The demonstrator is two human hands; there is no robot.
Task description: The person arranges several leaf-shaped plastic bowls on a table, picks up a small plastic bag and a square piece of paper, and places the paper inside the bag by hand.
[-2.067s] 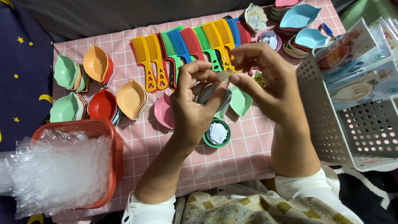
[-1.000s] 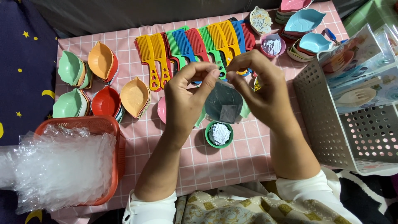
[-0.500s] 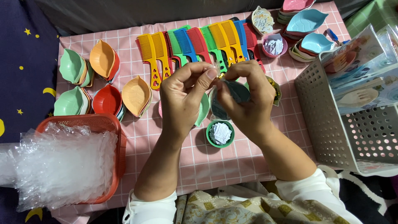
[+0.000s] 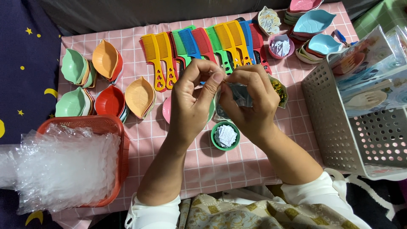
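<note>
Clear plastic packet [image 4: 241, 94], small and crinkled, sits pinched between both hands above the middle of the pink checked table [image 4: 237, 165]. The left hand [image 4: 193, 106] grips its upper edge with thumb and forefinger, and the right hand [image 4: 250, 104] clasps the packet from the other side, fingers curled around it. Just below the hands, a small green round cup [image 4: 225, 135] holding white paper slips stands on the cloth. Along the far edge lies a row of coloured combs [image 4: 203, 46]. Leaf-shaped dishes [image 4: 106, 80] are stacked toward the left edge, a red basket [image 4: 106, 127] full of clear bags fills the near left corner, and a white perforated basket [image 4: 352, 131] stands at the right edge.
</note>
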